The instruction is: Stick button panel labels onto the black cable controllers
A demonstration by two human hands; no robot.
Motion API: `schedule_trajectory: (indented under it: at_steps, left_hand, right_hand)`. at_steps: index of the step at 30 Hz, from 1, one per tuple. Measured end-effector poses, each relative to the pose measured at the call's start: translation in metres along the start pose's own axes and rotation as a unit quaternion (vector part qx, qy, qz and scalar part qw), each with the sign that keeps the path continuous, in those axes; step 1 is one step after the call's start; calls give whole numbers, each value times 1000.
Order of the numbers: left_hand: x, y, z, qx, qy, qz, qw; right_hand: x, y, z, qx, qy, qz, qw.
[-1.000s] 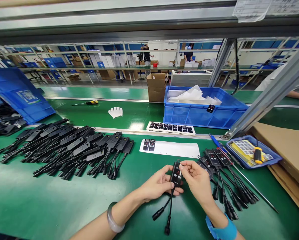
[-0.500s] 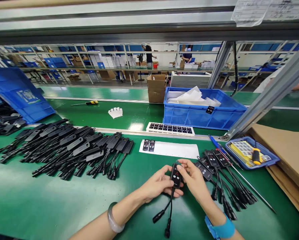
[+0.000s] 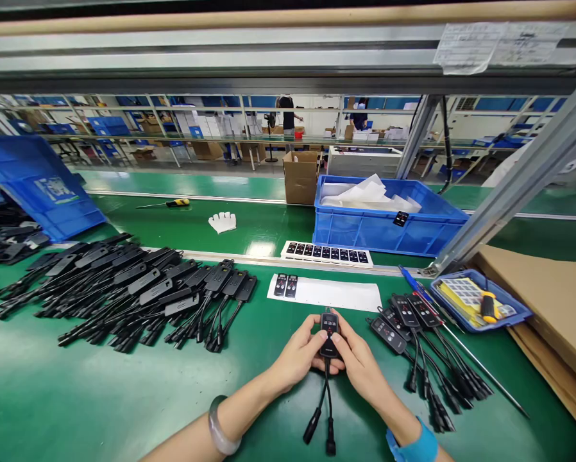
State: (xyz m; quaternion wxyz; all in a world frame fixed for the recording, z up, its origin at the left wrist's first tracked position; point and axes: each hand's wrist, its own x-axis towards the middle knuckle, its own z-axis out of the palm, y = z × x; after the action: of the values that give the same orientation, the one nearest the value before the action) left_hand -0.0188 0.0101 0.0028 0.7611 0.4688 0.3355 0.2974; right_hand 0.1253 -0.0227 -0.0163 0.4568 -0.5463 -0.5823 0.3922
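Both my hands hold a small black controller (image 3: 329, 326) upright over the green bench, its two cables with plugs hanging down. My left hand (image 3: 301, 350) is closed on its left side, thumb on the front face. From the right, my right hand (image 3: 358, 359) grips it too, with the thumb on the labelled front. Beyond them lies a white sticker sheet (image 3: 336, 292) with two black labels at its left end. To the right rests a group of labelled controllers (image 3: 406, 311); at left is a big pile of controllers (image 3: 144, 282) without visible front labels.
A full label strip (image 3: 326, 253) lies before a blue crate (image 3: 384, 224) holding white sheets. A small blue tray (image 3: 480, 324), a long metal rod (image 3: 490, 371) and cardboard (image 3: 548, 308) are at right. A screwdriver (image 3: 172, 203) and white glove (image 3: 222, 222) lie farther back.
The controller has shifted slightly left and stands straighter. My right hand has moved from its top corner down to its right side, the thumb now lower on the front.
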Motion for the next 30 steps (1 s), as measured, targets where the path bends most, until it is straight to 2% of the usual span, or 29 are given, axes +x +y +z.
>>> schedule_trajectory:
  at_steps: [3,5,8,10,12,13,16,17,19,23,24,26,28,30]
  left_hand:
    - [2,-7,0,44,5,11,999]
    - [5,-10,-1,31,13,15,999]
    - [8,-12,-4,-22,15,28,999]
    - [8,-9,-7,-15,-3,36,999]
    - [7,-5,-13,79,-7,72,994]
    - [7,-3,-17,153,8,103,983]
    - [8,3,-31,357,79,194,910]
    - [9,3,-35,391,93,211,891]
    - [12,3,-40,418,95,227,874]
    - [16,-2,-42,430,46,233,871]
    - [17,-3,-42,434,32,237,869]
    - [18,-6,-41,444,11,253,860]
    - [19,-8,-41,456,-3,266,849]
    - [20,-9,-41,471,-12,266,841]
  right_hand:
    - [0,6,3,-30,6,-5,1000]
    - [-2,6,6,-54,11,-9,998]
    - [-4,1,9,-148,34,-59,987]
    - [-3,-5,6,-223,51,-103,968]
    - [1,-13,-4,-296,72,-121,945]
    - [4,-16,-11,-341,87,-117,929]
    - [9,-20,-40,-513,114,-51,850]
    - [10,-19,-50,-557,116,-26,822]
    - [9,-16,-66,-609,120,10,784]
    - [7,-9,-83,-640,141,31,755]
    - [10,-9,-82,-634,141,26,760]
    - [22,-10,-76,-595,122,-2,794]
    - [42,-11,-61,-537,79,-44,839]
    - [68,-11,-40,-491,32,-79,867]
